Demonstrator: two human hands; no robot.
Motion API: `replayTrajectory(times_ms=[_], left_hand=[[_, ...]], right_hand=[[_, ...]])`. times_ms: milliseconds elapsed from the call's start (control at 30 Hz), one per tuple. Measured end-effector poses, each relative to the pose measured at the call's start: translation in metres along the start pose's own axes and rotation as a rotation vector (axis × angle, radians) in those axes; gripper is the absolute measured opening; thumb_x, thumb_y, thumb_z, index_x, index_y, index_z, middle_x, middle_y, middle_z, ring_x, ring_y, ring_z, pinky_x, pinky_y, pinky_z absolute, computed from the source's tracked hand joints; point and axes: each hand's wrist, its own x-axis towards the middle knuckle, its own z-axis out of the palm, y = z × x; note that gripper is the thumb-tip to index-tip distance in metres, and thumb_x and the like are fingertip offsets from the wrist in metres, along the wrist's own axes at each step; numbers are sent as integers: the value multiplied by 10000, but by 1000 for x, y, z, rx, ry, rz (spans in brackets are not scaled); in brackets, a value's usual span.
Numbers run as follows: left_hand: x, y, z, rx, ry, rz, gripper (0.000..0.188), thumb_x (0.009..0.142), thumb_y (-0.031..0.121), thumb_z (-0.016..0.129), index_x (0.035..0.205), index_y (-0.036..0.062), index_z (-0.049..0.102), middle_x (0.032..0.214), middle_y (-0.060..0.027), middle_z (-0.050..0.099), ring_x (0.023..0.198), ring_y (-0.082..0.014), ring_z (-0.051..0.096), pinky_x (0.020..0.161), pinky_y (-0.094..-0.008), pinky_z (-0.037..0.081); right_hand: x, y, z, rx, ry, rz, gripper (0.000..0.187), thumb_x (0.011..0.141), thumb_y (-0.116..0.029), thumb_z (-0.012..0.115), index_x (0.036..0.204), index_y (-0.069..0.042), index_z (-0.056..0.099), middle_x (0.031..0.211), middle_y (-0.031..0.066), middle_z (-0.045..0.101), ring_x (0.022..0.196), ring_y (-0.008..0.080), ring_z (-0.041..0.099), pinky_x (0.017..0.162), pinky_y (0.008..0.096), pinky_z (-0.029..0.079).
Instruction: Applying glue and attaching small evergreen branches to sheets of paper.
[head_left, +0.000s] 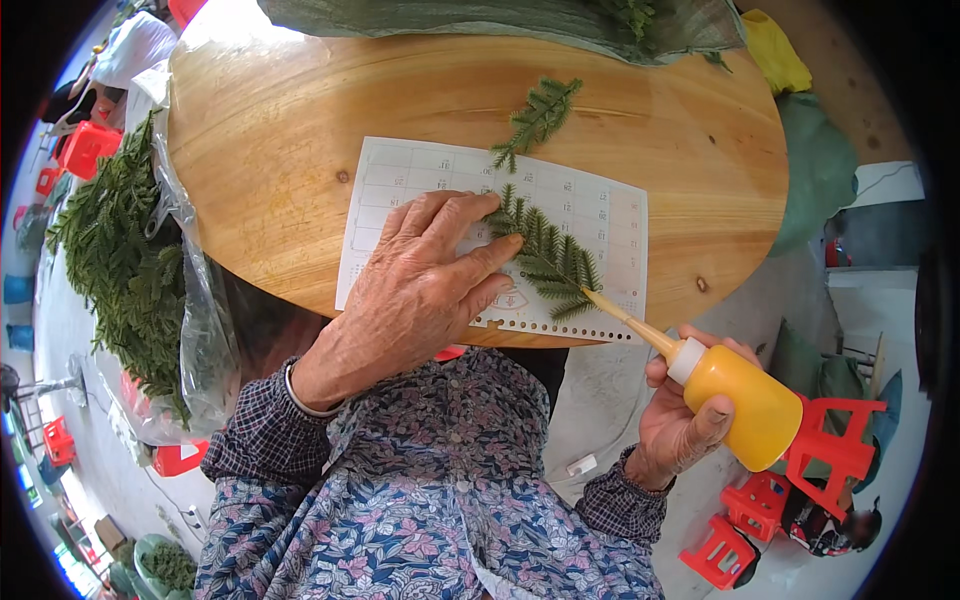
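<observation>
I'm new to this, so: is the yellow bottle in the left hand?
No, the right hand holds the yellow bottle.

1 calendar sheet (622, 215) | grid of printed numbers | red print (513, 300) near punched edge

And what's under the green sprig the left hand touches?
A white printed sheet, lying on the wooden table. The sprig and left hand cover some of its printing.
</observation>
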Motion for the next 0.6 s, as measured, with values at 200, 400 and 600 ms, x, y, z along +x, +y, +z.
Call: replayTrajectory(times_ms=[200, 400, 600], left_hand=[[1, 1, 0, -1, 3, -13, 297, 772, 160, 698, 1058, 80, 699, 1265, -87, 531, 1123, -276, 490, 973, -401, 386], [-1, -2, 1, 47, -18, 20, 286, 798, 197, 669, 1062, 89, 678, 1253, -102, 496, 1126, -280, 468, 956, -395, 388], [-1, 2, -5, 5, -5, -20, 293, 780, 171, 695, 1059, 81, 700, 1255, -85, 535, 1120, -273, 489, 975, -400, 382]], right_hand=[[-2, 1, -4, 5, 13, 6, 595, 796, -492, 668, 1161, -87, 431, 995, 217, 612, 707, 237, 619, 535, 260, 559], [-1, 4, -10, 51, 21, 42, 588, 800, -493, 666, 1157, -86, 435, 993, 213, 614, 679, 221, 616, 534, 255, 558], [-3, 4, -10, 91, 26, 60, 589, 804, -481, 673, 1173, -86, 439, 998, 217, 619, 670, 211, 616, 537, 251, 560]])
